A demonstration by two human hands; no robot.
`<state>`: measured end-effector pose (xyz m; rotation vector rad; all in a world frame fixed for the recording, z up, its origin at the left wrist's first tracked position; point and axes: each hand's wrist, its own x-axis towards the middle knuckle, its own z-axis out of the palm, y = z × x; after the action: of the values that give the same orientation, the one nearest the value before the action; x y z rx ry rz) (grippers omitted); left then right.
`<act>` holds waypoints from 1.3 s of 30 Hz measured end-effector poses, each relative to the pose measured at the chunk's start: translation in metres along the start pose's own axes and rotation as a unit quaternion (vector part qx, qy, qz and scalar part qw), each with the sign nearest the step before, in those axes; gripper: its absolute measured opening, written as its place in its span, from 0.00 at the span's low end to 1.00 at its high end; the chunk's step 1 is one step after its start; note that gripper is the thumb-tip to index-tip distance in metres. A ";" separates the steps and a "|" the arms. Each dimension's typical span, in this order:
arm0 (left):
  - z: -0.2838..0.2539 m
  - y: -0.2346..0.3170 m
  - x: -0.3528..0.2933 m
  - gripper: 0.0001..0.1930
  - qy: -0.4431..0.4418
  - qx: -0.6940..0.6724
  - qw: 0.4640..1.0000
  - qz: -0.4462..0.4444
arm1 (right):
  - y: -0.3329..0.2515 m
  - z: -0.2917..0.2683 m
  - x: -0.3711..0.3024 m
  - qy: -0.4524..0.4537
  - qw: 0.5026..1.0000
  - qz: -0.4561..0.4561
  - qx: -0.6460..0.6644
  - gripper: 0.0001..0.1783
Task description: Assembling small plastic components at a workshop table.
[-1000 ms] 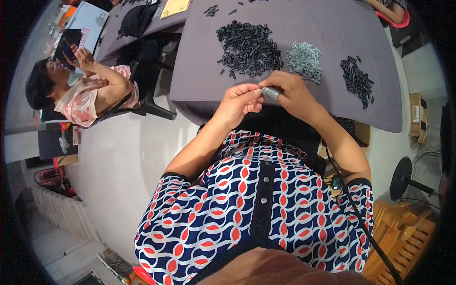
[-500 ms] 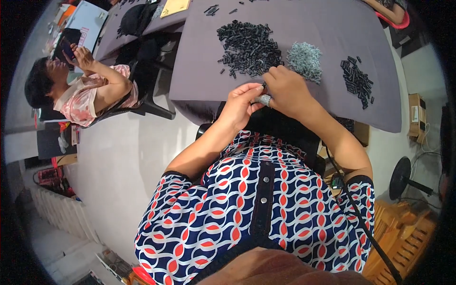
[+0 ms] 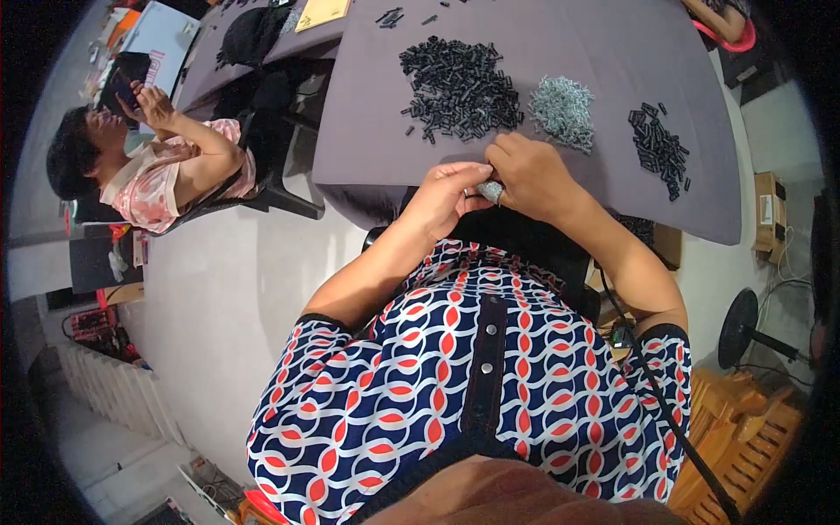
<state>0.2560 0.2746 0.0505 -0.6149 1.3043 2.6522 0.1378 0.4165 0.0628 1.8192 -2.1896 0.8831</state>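
Note:
Over the near edge of the table, my left hand [image 3: 453,190] and my right hand [image 3: 531,177] meet with bent fingers. Thumb and fingertips pinch together where the hands touch, and whatever lies in that pinch is hidden. A small grey speckled lump [image 3: 491,190] shows just below, between the two hands; I cannot make out what it is or which hand bears it. Beyond my hands lies a large heap of short black tube-like pieces [image 3: 459,92]. Right of it is a pile of small silvery pieces [image 3: 562,114]. A smaller heap of black pieces [image 3: 658,150] is farther right.
A grey-purple cloth covers the table [image 3: 612,52]. Several black pieces [image 3: 390,17] lie at its far left. On the left a person [image 3: 166,162] sits on a dark chair, holding a phone. A black fan [image 3: 740,328] and a cardboard box [image 3: 769,219] stand on the right.
The hands have barely shifted and stay together. A small black piece that showed between the fingertips is now covered by them.

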 end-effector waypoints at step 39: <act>-0.100 0.043 0.014 0.11 0.300 0.534 0.709 0.349 | 0.116 -0.077 -0.090 -0.036 0.910 0.287 -0.297 0.25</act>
<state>0.2611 0.1690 0.0222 -0.8692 3.3472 1.3644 0.0321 0.5433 0.0437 0.9532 -2.6870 0.1504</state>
